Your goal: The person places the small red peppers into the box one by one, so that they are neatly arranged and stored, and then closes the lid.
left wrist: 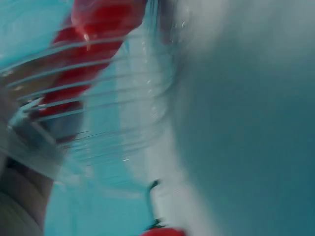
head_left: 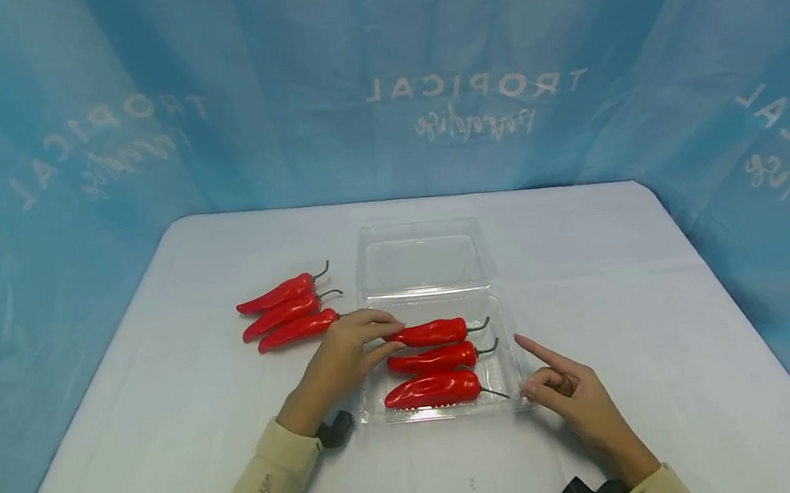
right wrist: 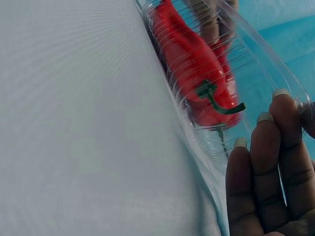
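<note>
A clear plastic clamshell box (head_left: 447,413) lies on the table with its lid (head_left: 425,263) folded open toward the back. Three red chili peppers lie side by side in its base, stems to the right. My left hand (head_left: 348,354) reaches over the left wall and pinches the tip of the rearmost pepper (head_left: 439,332). The middle pepper (head_left: 434,359) and front pepper (head_left: 433,390) lie just before it. At the right front corner, my right hand (head_left: 573,392) holds the rim between thumb and fingers, index finger extended. Ribbed plastic covers a blurred pepper (left wrist: 93,49) in the left wrist view.
Three more red peppers (head_left: 287,316) lie in a bunch left of the box, the nearest one's stem partly behind my left hand. White cloth (head_left: 598,274) covers the table. A blue printed curtain (head_left: 386,152) hangs around the back and sides.
</note>
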Demonstrator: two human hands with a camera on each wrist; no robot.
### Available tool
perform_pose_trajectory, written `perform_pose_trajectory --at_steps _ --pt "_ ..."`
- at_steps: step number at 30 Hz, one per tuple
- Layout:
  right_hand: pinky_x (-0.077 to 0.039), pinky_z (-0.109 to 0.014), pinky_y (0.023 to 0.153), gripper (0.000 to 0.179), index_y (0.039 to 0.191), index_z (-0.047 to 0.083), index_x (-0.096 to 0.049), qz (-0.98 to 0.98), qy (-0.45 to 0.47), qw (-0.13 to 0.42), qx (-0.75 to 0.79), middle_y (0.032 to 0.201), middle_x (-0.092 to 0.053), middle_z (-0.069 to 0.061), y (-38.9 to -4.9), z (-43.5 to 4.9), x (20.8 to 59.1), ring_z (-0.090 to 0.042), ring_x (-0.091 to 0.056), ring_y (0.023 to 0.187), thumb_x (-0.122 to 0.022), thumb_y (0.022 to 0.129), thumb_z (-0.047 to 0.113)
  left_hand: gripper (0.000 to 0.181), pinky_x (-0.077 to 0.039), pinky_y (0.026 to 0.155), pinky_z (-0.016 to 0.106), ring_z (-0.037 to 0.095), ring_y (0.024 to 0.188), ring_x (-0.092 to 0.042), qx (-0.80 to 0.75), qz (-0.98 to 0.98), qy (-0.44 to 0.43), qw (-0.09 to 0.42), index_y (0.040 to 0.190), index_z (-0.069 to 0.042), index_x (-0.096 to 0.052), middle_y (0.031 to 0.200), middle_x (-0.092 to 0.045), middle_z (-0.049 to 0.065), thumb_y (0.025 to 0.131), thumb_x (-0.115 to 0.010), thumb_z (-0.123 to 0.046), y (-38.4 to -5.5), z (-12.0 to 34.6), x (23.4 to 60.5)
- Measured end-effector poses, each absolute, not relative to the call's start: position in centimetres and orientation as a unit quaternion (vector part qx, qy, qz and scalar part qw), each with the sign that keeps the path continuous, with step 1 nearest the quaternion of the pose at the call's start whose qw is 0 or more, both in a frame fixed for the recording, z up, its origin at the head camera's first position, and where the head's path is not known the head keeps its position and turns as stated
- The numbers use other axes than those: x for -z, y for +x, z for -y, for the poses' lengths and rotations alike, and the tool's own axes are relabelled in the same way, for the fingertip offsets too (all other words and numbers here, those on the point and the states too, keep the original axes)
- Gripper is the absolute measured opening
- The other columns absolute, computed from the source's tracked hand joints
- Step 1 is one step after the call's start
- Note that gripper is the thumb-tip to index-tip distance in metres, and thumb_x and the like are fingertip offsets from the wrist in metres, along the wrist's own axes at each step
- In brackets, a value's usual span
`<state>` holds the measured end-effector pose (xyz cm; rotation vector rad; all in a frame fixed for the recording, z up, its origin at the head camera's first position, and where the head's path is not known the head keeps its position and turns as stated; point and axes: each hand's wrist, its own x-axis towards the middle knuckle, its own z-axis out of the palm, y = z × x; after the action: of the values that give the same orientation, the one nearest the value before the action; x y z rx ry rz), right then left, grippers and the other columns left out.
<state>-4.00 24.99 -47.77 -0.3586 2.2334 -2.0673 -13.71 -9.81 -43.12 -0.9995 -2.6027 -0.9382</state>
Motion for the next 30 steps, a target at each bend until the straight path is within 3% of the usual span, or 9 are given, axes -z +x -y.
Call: perform_pose_trajectory --at_steps 4,9,16,24,30 --pt "-0.057 -0.026 0.068 0.064 0.156 0.006 -0.041 -0.729 -0.117 0.036 0.674 0.086 -0.073 -0.007 -3.9 -25.2 47.8 -0.009 -0.068 0.078 -0.066 0.097 -0.002 0.040 -0.058 0.091 0.030 0.017 0.104 -0.068 0.213 0.894 -0.378 0.115 0.113 -0.012 -0.079 0.107 -0.072 0.001 0.076 -0.092 -0.017 -13.5 8.9 42.2" --pt "-0.056 -0.025 0.067 0.064 0.156 0.005 -0.041 -0.729 -0.121 0.034 0.673 0.086 -0.073 -0.007 -3.7 -25.4 47.6 -0.008 -0.066 0.078 -0.065 0.097 -0.003 0.033 -0.058 0.089 0.028 0.017 0.098 -0.068 0.161 0.905 -0.383 0.087 0.107 -0.012 -0.079 0.102 -0.073 0.002 0.077 -0.092 -0.017 -13.5 7.8 41.6" --pt "-0.056 -0.026 0.068 0.064 0.156 0.003 -0.040 -0.719 -0.130 0.037 0.681 0.086 -0.073 -0.009 -3.8 -25.4 47.7 -0.010 -0.067 0.078 -0.064 0.097 -0.005 0.043 -0.058 0.092 0.033 0.021 0.107 -0.067 0.174 0.910 -0.366 0.092 0.118 -0.010 -0.077 0.112 -0.072 0.005 0.079 -0.091 -0.022 -13.2 8.7 41.1" --pt "-0.056 -0.026 0.068 0.065 0.156 0.005 -0.040 -0.719 -0.129 0.042 0.681 0.086 -0.073 -0.007 -3.9 -25.4 47.8 -0.009 -0.066 0.077 -0.064 0.097 -0.004 0.048 -0.059 0.091 0.044 0.023 0.114 -0.064 0.264 0.908 -0.269 0.183 0.120 -0.012 -0.076 0.119 -0.071 0.005 0.075 -0.093 -0.019 -13.2 15.9 40.3" --pt "-0.056 -0.026 0.067 0.065 0.156 0.007 -0.041 -0.729 -0.116 0.046 0.673 0.086 -0.073 -0.011 -3.9 -25.9 47.8 -0.007 -0.066 0.077 -0.066 0.097 -0.001 0.045 -0.056 0.091 0.056 0.029 0.115 -0.064 0.290 0.932 -0.146 0.160 0.120 -0.013 -0.075 0.121 -0.070 0.007 0.077 -0.091 -0.011 -12.6 22.8 42.7"
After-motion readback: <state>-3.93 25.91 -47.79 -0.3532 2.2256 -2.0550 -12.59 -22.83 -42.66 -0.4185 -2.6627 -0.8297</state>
